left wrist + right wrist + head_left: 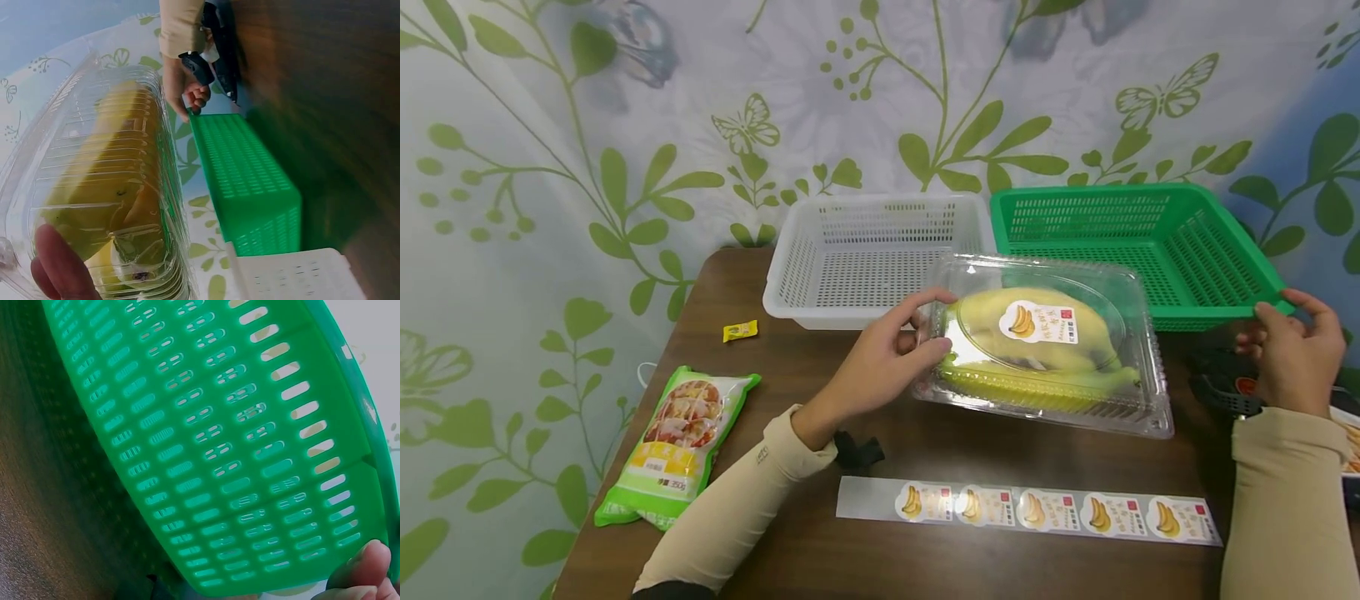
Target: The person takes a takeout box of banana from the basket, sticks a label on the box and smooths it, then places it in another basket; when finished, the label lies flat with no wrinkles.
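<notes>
My left hand [895,346] grips the left end of a clear plastic clamshell box [1150,375], held tilted above the table. Inside it lie yellow bananas [1075,358], and a banana-picture label [1037,323] is stuck on the lid. In the left wrist view the same box [94,175] fills the left side, with fingertips pressed on its end. My right hand [1296,350] pinches the front right corner of the green basket [1217,313] between thumb and fingers. The right wrist view shows the thumb at the rim of that basket [359,425].
A white basket [820,313] stands left of the green one, against a leaf-patterned curtain [865,125]. On the brown table [760,550] lie a strip of banana labels [1030,508], a green-and-white food bag [681,442] and a small yellow packet [741,331]. Black items [1217,383] sit under the right hand.
</notes>
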Motion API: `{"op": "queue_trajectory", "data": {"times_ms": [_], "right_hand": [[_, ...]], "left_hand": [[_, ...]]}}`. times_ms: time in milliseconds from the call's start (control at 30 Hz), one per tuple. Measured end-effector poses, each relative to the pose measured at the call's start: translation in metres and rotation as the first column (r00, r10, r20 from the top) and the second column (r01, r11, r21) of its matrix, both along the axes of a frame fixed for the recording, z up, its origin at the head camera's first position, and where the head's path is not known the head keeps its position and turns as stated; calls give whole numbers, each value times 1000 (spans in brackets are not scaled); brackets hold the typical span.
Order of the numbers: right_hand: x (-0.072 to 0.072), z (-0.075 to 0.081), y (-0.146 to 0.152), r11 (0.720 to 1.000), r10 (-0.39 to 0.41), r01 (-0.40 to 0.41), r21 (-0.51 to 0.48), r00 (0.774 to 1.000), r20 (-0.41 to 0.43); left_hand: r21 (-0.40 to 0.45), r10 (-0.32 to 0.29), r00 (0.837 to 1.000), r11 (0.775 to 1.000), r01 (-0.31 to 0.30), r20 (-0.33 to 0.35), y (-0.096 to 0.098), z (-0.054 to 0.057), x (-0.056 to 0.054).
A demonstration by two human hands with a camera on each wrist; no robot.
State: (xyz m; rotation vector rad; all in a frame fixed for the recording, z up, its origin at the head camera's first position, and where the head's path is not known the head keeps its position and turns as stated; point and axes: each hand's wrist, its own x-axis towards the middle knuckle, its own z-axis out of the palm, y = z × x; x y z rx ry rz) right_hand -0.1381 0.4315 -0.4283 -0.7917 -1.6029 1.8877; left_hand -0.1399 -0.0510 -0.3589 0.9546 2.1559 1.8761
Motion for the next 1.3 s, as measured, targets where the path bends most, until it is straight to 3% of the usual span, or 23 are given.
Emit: {"op": "queue_trajectory", "data": {"times_ms": [267, 500, 800, 1133, 1300], "right_hand": [[0, 2, 0, 1000, 0, 0, -11, 1000, 6], [-2, 2, 0, 999, -5, 4, -38, 1000, -27], [-3, 3, 2, 997, -42, 37, -64, 996, -85], [-6, 8, 1, 982, -64, 21, -185, 971, -231], [0, 8, 2, 969, -50, -7, -248, 973, -223]], "left_hand": [[7, 0, 999, 1000, 0, 42, 16, 12, -17], [26, 52, 998, 998, -53, 37, 29, 21, -40], [74, 1, 985, 997, -14, 172, 59, 25, -69], [101, 18, 983, 994, -36, 182, 72, 30, -79], [86, 20, 978, 996, -39, 208, 81, 26, -85]]}}
